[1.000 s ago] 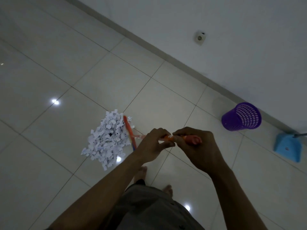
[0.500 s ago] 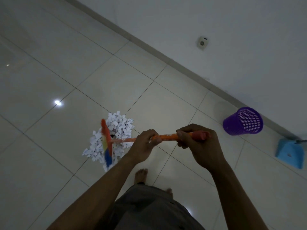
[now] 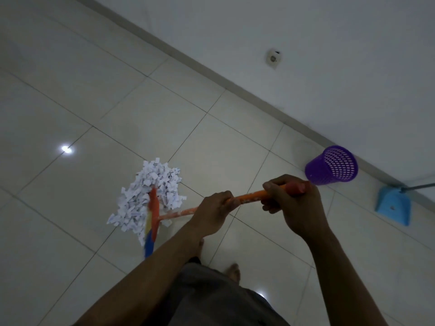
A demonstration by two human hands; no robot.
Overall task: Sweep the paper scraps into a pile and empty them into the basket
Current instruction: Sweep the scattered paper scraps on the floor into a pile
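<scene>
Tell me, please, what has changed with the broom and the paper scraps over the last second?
The broom head swung from the right edge of the paper scrap pile leftward across it and now lies over its middle. The left hand and right hand moved apart along the orange handle, both gripping it throughout. The pile stayed roughly in place; the purple basket and blue dustpan stayed by the wall.

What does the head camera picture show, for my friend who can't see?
The left hand and right hand grip an orange-handled broom at a pile of white paper scraps on pale floor tiles. A purple mesh basket and light blue dustpan sit at right, by the wall.
</scene>
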